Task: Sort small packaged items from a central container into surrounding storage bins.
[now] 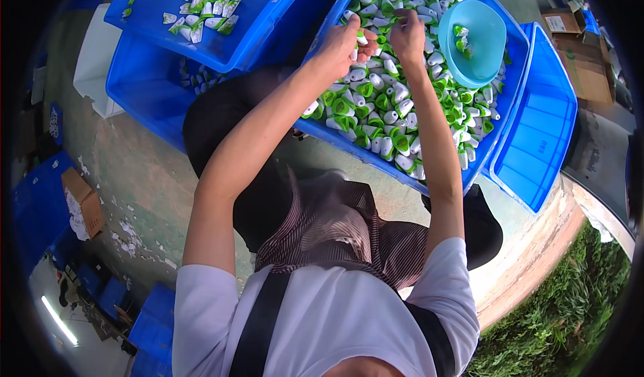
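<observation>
A large blue crate (376,154) in front of me is heaped with small white-and-green plastic parts (402,106). Over the heap, my left hand (345,47) is closed, with a white-and-green plastic part (361,38) between thumb and fingers. Just right of it, my right hand (408,38) hovers at the parts with its fingers curled. Whatever those fingertips hold, if anything, is hidden. A light blue plastic bowl (488,41) rests on the heap to the right of my right hand, with a few white-and-green pieces inside.
At upper left, a blue tray (151,31) carrying similar pieces sits across another blue crate (144,95). A further blue crate (540,135) stands against the right side. Cardboard boxes (580,62) are at the far right, and a small carton (82,202) lies left.
</observation>
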`<state>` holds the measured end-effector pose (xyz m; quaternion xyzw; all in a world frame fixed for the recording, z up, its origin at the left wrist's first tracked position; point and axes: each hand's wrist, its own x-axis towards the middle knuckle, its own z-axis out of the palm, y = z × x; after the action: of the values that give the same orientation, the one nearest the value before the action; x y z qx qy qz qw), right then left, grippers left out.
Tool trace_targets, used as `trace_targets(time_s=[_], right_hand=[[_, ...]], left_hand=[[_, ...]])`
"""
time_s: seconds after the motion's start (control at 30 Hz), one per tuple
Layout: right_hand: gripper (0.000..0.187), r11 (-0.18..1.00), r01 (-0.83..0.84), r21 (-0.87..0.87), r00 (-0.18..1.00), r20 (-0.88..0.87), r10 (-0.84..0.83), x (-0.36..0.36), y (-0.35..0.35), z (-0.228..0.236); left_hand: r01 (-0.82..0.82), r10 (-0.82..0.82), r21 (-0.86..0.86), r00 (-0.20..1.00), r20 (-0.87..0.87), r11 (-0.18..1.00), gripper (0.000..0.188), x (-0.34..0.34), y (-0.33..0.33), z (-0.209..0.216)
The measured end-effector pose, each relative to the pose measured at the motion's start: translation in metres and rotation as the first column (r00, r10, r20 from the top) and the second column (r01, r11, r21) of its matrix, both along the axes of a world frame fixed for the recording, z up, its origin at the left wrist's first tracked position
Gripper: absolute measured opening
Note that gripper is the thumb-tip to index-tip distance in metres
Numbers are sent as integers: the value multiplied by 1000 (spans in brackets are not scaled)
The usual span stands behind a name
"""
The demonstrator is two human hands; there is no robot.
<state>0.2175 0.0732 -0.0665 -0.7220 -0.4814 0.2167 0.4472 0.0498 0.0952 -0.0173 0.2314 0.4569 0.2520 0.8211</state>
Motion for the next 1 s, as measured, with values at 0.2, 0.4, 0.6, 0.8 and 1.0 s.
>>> trace_targets(time_s=[0.2, 0.4, 0.6, 0.8, 1.0], right_hand=[[32, 985, -118, -126, 831, 531, 167, 7, -1, -10], [27, 886, -455, 93, 851, 338, 401, -30, -34, 64], [21, 914, -405, 21, 812, -451, 370, -26, -45, 78], [26, 873, -469, 134, 436, -825, 360, -22, -40, 90], [26, 995, -75, -73, 563, -826, -18, 0, -5, 41]], left_hand=[[-6, 35, 149, 981, -192, 989, 30, -1, -5, 1], [-4, 77, 324, 974, -213, 946, 29, -3, -4, -2], [502, -154, 575, 823, -547, 646, 63, -2, -8, 38], [388, -112, 580, 885, -453, 716, 53, -12, 4, 53], [-755, 677, -99, 511, 529, 648, 30, -84, 93, 68]])
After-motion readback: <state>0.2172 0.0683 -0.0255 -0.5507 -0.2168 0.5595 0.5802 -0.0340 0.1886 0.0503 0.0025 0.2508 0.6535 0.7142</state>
